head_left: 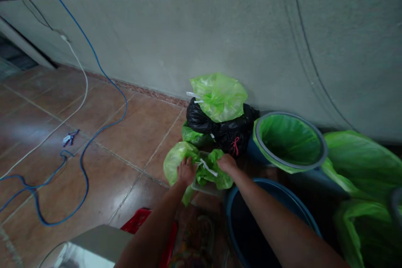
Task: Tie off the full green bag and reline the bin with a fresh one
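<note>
My left hand [186, 171] and my right hand [226, 163] both grip the top of a green plastic bag [176, 157] that rests on the tiled floor; white ties [206, 166] hang between the two hands. Just behind it, against the wall, lie a black tied bag [220, 127] with a red string and a second green bag [220, 96] stacked on top. A dark blue bucket [251, 226] sits under my right forearm.
A bin lined with green plastic [290, 140] stands at the right by the wall, and more green bags [361, 163] lie further right. Blue cable [94, 134] and white cable [78, 104] trail over the floor at left. A red basket [138, 220] and a metal surface [97, 245] are near me.
</note>
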Tool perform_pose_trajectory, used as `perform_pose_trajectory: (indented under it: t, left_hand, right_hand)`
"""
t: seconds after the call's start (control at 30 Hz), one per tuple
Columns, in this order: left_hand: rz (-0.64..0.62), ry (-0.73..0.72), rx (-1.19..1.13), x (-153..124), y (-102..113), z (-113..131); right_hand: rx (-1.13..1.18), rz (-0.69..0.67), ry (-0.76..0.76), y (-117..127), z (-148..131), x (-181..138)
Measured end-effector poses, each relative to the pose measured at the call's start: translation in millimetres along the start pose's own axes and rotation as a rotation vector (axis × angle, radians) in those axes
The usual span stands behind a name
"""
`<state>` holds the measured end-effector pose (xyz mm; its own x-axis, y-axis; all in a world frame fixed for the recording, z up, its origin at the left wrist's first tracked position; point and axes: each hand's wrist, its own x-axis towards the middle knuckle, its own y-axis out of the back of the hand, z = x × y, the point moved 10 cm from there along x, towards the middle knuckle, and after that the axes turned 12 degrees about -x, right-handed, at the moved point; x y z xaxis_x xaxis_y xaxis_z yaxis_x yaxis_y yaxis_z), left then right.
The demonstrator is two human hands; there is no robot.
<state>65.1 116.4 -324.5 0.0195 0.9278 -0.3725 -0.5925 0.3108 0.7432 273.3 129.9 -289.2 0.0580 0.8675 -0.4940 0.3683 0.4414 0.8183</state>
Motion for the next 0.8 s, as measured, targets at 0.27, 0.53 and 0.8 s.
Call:
perform_pose_trajectory:
  t: [0.27,0.53,0.8]
  left_hand:
    - [-0.095,0.016,-0.01,9.1,33.2,42.4]
    - [-0.263,-0.469,-0.813,-74.6,101.3,223.2]
    - [-0.513,-0.933,-0.489,-239.1,99.7,334.4]
  right_hand:
    - [0.815,0.382,0.07,126.3,19.5,-72.1]
    - [1.311,0.284,0.132,193.4,61.3,-191.9]
    - [1.601,0.452,0.04,226.4,119.4,-273.2]
